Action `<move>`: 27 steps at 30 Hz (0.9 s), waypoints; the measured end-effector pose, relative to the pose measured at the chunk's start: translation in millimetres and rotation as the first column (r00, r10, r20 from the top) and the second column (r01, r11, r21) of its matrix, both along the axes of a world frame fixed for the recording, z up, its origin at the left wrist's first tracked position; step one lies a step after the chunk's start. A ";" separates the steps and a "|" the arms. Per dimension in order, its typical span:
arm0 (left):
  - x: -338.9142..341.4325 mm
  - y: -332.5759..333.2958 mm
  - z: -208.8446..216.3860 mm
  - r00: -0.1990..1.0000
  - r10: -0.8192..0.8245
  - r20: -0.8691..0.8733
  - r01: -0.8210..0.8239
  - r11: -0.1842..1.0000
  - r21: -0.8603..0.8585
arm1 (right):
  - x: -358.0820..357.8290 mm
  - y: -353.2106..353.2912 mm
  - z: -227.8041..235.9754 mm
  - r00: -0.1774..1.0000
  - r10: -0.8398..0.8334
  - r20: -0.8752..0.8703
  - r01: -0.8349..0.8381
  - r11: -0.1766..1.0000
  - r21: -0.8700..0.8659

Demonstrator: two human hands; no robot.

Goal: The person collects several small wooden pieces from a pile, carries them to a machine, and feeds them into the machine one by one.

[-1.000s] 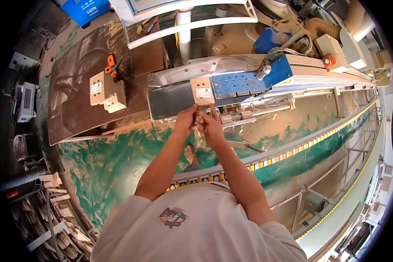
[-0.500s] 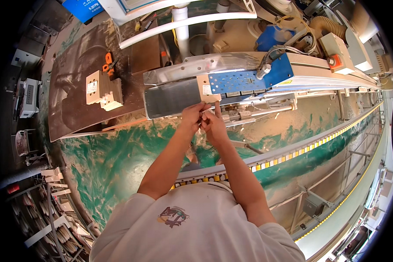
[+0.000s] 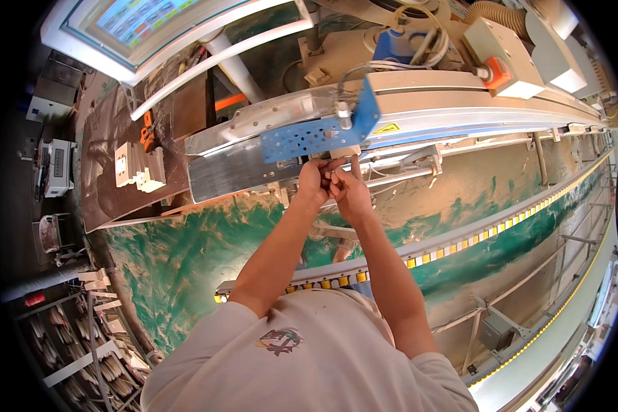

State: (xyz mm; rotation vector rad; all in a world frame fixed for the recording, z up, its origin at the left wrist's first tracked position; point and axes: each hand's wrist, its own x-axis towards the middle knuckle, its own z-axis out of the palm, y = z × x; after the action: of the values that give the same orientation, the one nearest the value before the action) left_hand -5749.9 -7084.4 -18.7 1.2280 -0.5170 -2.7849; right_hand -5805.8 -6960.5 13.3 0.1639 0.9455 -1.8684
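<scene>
Rack (image 3: 93, 349) of wood strips (image 3: 110, 358) sits far left and in front of the blue plate (image 3: 302, 139). Stack (image 3: 143, 169) of pale wood is left of the plate on the brown board (image 3: 175, 154); orange tool (image 3: 147, 132) lies just behind it, also left of the plate. Screen (image 3: 141, 24) stands behind and left of the plate. Dark bed (image 3: 230, 172) runs out from under the plate's left end. Left hand (image 3: 314, 180) is at the plate's near edge, fingers curled in against the right hand (image 3: 351, 192); can't tell if it grips anything. Block (image 3: 345, 150) is under the plate's right half, only its near end showing. The right one is just in front of the plate, index stretched to the block, looks touching, other fingers bent; can't tell if it pinches anything. Roller rail (image 3: 426, 257) runs in front of the plate. Grey box (image 3: 507, 58) sits right of and behind the plate.
</scene>
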 end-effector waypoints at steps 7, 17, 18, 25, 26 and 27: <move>-53.5 37.7 -6.7 0.998 0.049 -0.051 -0.053 0.996 -0.072 | -50.7 34.4 1.4 0.999 -0.038 -0.031 0.038 0.999 -0.001; -0.5 72.7 31.8 0.994 -0.082 -0.075 0.070 0.988 -0.139 | -33.4 101.9 -3.3 0.968 -0.236 -0.081 0.244 0.964 0.110; 26.7 65.3 34.5 0.995 -0.091 -0.049 0.081 0.981 -0.179 | -17.9 102.7 -4.3 0.968 -0.242 -0.062 0.248 0.962 0.115; 242.8 -69.2 28.0 0.960 0.272 0.067 -0.210 0.857 -0.471 | 95.2 121.6 -44.2 0.998 0.002 -0.058 0.010 0.977 0.211; 268.0 -98.6 35.4 0.911 0.407 0.067 -0.291 0.749 -0.595 | 115.2 114.1 -36.2 0.997 0.019 -0.069 -0.001 0.970 0.241; 290.0 -130.8 45.3 0.849 0.525 0.048 -0.347 0.624 -0.700 | 132.4 105.2 -27.4 0.996 0.027 -0.089 -0.002 0.961 0.277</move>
State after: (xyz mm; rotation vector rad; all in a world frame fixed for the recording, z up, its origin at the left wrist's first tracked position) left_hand -5459.9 -7215.2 26.5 1.2816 -0.9734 -1.7696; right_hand -5673.4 -6855.3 -14.1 0.2405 1.2674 -1.7353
